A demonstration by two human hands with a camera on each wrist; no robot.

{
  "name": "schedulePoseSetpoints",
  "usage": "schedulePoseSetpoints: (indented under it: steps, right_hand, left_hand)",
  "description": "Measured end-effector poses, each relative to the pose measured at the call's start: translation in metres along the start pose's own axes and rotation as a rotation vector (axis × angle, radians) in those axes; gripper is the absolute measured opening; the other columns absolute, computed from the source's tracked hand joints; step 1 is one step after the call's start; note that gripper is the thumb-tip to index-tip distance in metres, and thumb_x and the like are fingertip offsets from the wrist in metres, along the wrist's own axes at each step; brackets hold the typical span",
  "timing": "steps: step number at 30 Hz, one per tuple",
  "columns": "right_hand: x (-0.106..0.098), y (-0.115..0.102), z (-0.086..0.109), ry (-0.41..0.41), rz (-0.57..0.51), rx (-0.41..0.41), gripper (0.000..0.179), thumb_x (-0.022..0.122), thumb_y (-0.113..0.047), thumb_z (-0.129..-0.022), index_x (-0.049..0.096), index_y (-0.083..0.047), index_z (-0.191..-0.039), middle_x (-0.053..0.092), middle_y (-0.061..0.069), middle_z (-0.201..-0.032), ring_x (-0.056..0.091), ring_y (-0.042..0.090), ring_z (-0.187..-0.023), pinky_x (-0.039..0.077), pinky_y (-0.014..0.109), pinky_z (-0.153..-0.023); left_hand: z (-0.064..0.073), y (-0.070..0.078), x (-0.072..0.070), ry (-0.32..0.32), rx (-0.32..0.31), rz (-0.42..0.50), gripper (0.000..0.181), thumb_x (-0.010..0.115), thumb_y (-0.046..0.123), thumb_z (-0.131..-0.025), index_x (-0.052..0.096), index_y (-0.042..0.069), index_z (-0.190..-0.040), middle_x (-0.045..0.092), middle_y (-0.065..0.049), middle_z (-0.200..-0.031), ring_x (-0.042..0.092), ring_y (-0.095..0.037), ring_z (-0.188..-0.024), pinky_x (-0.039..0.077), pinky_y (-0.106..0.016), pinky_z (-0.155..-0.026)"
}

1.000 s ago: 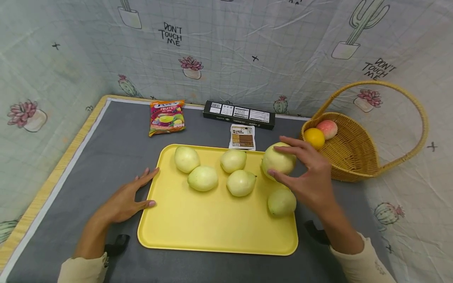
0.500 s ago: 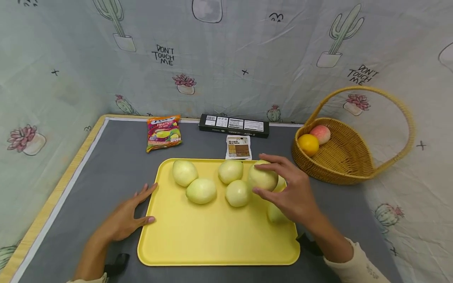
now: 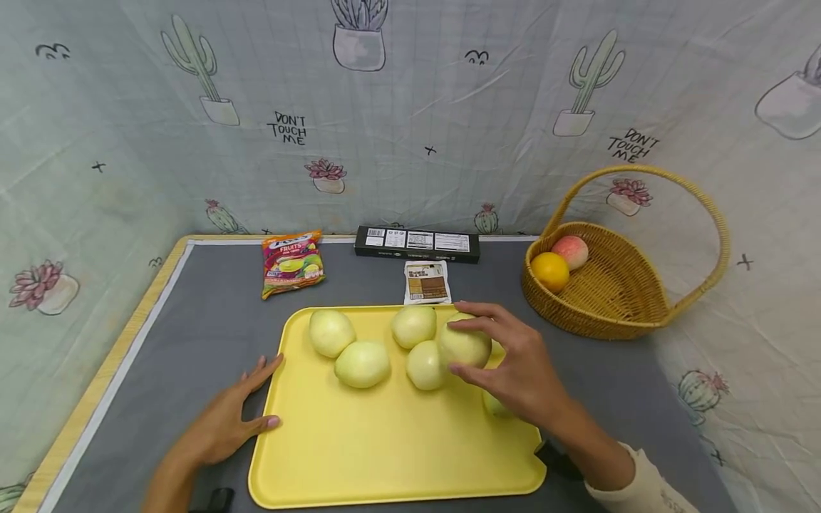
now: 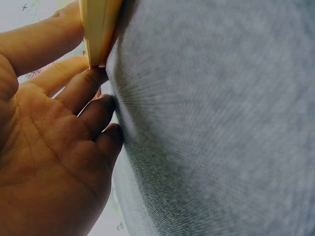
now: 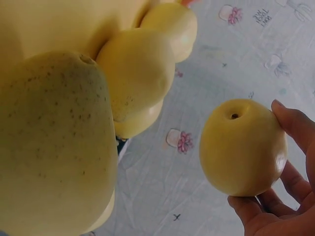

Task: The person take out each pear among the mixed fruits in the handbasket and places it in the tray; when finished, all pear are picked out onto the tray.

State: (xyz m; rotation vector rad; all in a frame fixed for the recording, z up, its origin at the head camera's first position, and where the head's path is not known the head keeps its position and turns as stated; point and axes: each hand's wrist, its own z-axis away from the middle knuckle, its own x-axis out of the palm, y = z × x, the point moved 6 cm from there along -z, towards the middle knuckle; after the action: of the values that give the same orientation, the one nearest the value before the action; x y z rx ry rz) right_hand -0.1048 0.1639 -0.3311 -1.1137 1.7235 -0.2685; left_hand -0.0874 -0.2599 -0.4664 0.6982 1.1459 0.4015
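Note:
My right hand [image 3: 522,367] holds a pale yellow-green pear [image 3: 465,343] between thumb and fingers above the right side of a yellow tray [image 3: 359,456]. The right wrist view shows the held pear [image 5: 243,147] raised off the tray, its small dark hollow visible. Two pears lie at the tray's left, including a front one [image 3: 362,364]. Another two lie in the middle, the nearer one [image 3: 425,365] overlapped by the held pear. More pears, such as one [image 3: 495,406] at the right, are partly hidden by my hand. My left hand [image 3: 221,420] touches the tray's left rim, fingers extended.
A wicker basket [image 3: 625,299] with an orange [image 3: 550,271] and a peach [image 3: 571,251] stands right of the tray. Behind the tray lie a candy bag [image 3: 292,263], a black box [image 3: 417,244] and a small white-brown packet [image 3: 427,282]. A patterned cloth hangs behind.
My right hand has carried the pear leftward, from the tray's right edge toward the middle pears. My left hand stays at the tray's rim. The head view has tilted up.

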Motion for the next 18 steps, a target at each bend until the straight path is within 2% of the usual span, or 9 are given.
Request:
schedulePoseSetpoints:
  steps: [10,18]
  right_hand:
    - [0.006,-0.006,0.006,-0.004,-0.027,0.001,0.055,0.101,-0.019,-0.073,0.079,-0.023,-0.123,0.068,0.001,-0.144,0.065,0.021,-0.135,0.052,0.012,-0.1]
    - [0.025,-0.012,0.011,-0.063,-0.068,0.006,0.055,0.1,-0.021,-0.074,0.078,-0.024,-0.124,0.067,-0.002,-0.144,0.064,0.02,-0.135,0.052,0.019,-0.106]
  left_hand:
    - [0.0,-0.001,0.0,-0.006,-0.016,0.01,0.103,0.086,0.037,-0.087,0.025,0.032,-0.171,0.021,-0.034,-0.172,0.018,-0.07,-0.151,0.026,-0.084,-0.113]
    - [0.0,-0.005,0.002,-0.022,-0.045,0.019,0.105,0.086,0.036,-0.087,0.023,0.036,-0.171,0.019,-0.03,-0.173,0.016,-0.07,-0.151,0.025,-0.084,-0.114]
